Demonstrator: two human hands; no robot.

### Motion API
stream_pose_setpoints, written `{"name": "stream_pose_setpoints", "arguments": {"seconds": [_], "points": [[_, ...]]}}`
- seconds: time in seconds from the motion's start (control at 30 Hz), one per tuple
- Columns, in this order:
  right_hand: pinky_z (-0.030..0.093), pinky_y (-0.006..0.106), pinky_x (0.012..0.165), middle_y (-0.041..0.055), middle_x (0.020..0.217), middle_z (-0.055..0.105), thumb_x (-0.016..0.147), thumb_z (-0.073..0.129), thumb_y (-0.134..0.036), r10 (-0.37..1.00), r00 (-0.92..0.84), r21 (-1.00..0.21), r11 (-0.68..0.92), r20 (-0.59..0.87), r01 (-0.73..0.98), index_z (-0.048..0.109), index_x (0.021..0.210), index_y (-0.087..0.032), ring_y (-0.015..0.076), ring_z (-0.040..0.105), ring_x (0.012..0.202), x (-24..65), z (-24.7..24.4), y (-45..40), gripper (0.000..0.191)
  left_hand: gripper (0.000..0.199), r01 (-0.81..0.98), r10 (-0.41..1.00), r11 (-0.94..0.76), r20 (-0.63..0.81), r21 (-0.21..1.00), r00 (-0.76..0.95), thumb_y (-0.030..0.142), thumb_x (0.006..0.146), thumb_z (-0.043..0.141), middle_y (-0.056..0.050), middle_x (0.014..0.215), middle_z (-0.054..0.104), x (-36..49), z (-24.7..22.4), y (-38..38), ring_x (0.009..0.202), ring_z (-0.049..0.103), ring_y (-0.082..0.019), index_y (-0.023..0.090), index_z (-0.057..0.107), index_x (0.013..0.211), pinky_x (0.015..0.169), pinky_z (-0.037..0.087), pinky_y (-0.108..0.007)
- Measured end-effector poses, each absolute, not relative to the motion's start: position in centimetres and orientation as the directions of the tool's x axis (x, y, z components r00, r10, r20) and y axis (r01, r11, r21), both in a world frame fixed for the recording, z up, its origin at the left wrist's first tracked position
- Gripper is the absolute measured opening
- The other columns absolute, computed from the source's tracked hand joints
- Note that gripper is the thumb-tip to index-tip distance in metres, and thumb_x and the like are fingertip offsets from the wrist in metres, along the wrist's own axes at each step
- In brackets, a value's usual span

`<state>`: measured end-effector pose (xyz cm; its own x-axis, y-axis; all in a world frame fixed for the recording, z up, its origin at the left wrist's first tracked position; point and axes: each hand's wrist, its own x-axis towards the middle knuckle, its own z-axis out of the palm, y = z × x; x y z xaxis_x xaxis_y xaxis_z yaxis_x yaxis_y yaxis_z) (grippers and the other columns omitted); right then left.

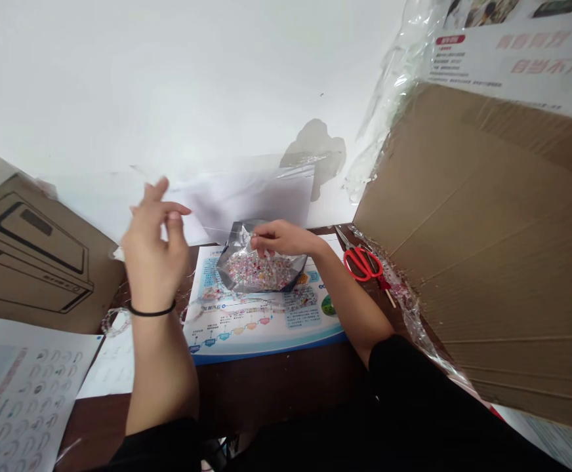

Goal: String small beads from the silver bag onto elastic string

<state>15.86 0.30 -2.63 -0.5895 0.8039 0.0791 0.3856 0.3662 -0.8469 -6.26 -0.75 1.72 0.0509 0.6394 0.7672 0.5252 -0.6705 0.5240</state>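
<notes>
My left hand (155, 242), with a black band on the wrist, is raised left of the beads. Its thumb and index finger are bent close together, the other fingers pointing up. A thin clear thread (217, 230) runs from near these fingers across to my right hand (283, 237). Over the open bag, the right fingertips are pinched on the thread; its end is too small to make out. Below them, many small multicoloured beads (259, 272) lie in a dark-edged plastic bag (225, 262). Strung beads (261, 303) rest in front of the bag.
A printed sheet (266, 341) lies under the bag on the dark brown table (286, 387). Red-handled scissors (363, 262) are at the right, beside crumpled clear plastic (414, 321). Cardboard boxes stand at right (492, 249) and left (35, 255). A bead loop (115, 322) lies at left.
</notes>
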Motion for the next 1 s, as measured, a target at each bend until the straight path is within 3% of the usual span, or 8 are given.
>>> {"name": "stream_pose_setpoints", "arguments": {"seconds": [0.1, 0.23, 0.33, 0.43, 0.63, 0.77, 0.87, 1.0], "points": [[0.039, 0.022, 0.061, 0.0017, 0.077, 0.064, 0.094, 0.041, -0.043, 0.83, -0.517, -0.851, 0.414, 0.208, 0.323, 0.058, 0.087, -0.016, 0.0084, 0.05, 0.065, 16.0, -1.9, -0.1, 0.033, 0.017, 0.724, 0.827, -0.486, 0.525, 0.489, 0.201, 0.009, 0.078, 0.055, -0.006, 0.09, 0.069, -7.3, 0.3, 0.8, 0.103, 0.061, -0.03, 0.019, 0.065, 0.069, 0.109, 0.008, -0.067], [0.035, 0.023, 0.061, 0.0012, 0.075, 0.061, 0.095, 0.038, -0.044, 0.878, -0.394, -0.829, 0.422, 0.273, 0.367, 0.057, 0.089, -0.016, 0.009, 0.046, 0.065, 16.2, -1.6, -0.3, 0.035, 0.014, 0.645, 0.857, -0.503, 0.239, 0.575, 0.456, 0.024, 0.08, 0.057, -0.005, 0.077, 0.067, -8.0, 0.6, 0.9, 0.077, 0.062, -0.024, 0.021, 0.065, 0.07, 0.092, 0.044, -0.048], [0.034, 0.023, 0.061, 0.0009, 0.074, 0.06, 0.094, 0.04, -0.044, 0.874, -0.419, -0.816, 0.421, 0.247, 0.396, 0.057, 0.084, -0.016, 0.009, 0.046, 0.065, 16.3, -2.0, 0.0, 0.034, 0.02, 0.381, 0.843, -0.494, 0.323, 0.781, 0.431, 0.036, 0.082, 0.06, -0.005, 0.076, 0.065, -8.1, 1.8, -0.1, 0.075, 0.06, -0.021, 0.021, 0.065, 0.07, 0.079, 0.049, -0.035], [0.032, 0.024, 0.06, 0.0002, 0.071, 0.06, 0.089, 0.05, -0.035, 0.803, -0.584, -0.754, 0.455, 0.117, 0.474, 0.056, 0.075, -0.016, 0.0087, 0.047, 0.063, 16.1, -2.9, 0.6, 0.024, 0.019, -0.057, 0.851, -0.444, 0.441, 0.894, 0.285, 0.036, 0.077, 0.069, -0.002, 0.068, 0.056, -7.8, 2.7, -1.1, 0.07, 0.057, -0.017, 0.022, 0.063, 0.065, 0.085, 0.053, -0.039], [0.028, 0.027, 0.053, 0.0011, 0.061, 0.055, 0.084, 0.057, -0.026, 0.775, -0.609, -0.577, 0.423, -0.169, 0.699, 0.047, 0.06, -0.017, 0.0093, 0.043, 0.054, 15.5, -5.0, 1.8, 0.027, 0.011, -0.542, 0.825, -0.447, 0.562, 0.712, 0.057, 0.02, 0.074, 0.074, 0.003, 0.065, 0.057, -7.9, 4.1, -2.0, 0.072, 0.057, -0.013, 0.018, 0.064, 0.07, 0.086, 0.056, -0.054], [0.03, 0.027, 0.052, 0.0016, 0.061, 0.058, 0.084, 0.055, -0.025, 0.762, -0.606, -0.611, 0.374, -0.226, 0.698, 0.051, 0.062, -0.016, 0.0094, 0.046, 0.052, 15.6, -4.8, 1.6, 0.024, 0.006, -0.529, 0.825, -0.489, 0.565, 0.694, -0.021, 0.02, 0.081, 0.068, 0.003, 0.085, 0.068, -8.1, 3.8, -1.5, 0.086, 0.064, -0.018, 0.02, 0.063, 0.077, 0.087, 0.054, -0.052], [0.034, 0.025, 0.056, 0.0016, 0.07, 0.062, 0.089, 0.049, -0.026, 0.76, -0.647, -0.713, 0.424, -0.055, 0.559, 0.056, 0.072, -0.016, 0.0089, 0.05, 0.057, 15.5, -3.5, 0.7, 0.021, 0.017, -0.392, 0.864, -0.437, 0.498, 0.81, 0.067, 0.033, 0.083, 0.066, -0.005, 0.099, 0.07, -7.3, 2.9, -0.9, 0.095, 0.066, -0.025, 0.018, 0.06, 0.076, 0.086, 0.053, -0.047], [0.034, 0.024, 0.062, 0.0, 0.072, 0.061, 0.093, 0.044, -0.035, 0.806, -0.552, -0.739, 0.502, 0.213, 0.448, 0.058, 0.081, -0.016, 0.0085, 0.05, 0.061, 14.9, -1.9, -0.7, 0.026, 0.026, -0.146, 0.907, -0.202, 0.241, 0.968, 0.346, 0.038, 0.083, 0.064, -0.011, 0.116, 0.064, -5.3, 1.3, -0.4, 0.106, 0.062, -0.024, 0.017, 0.054, 0.072, 0.09, 0.05, -0.039]]}}
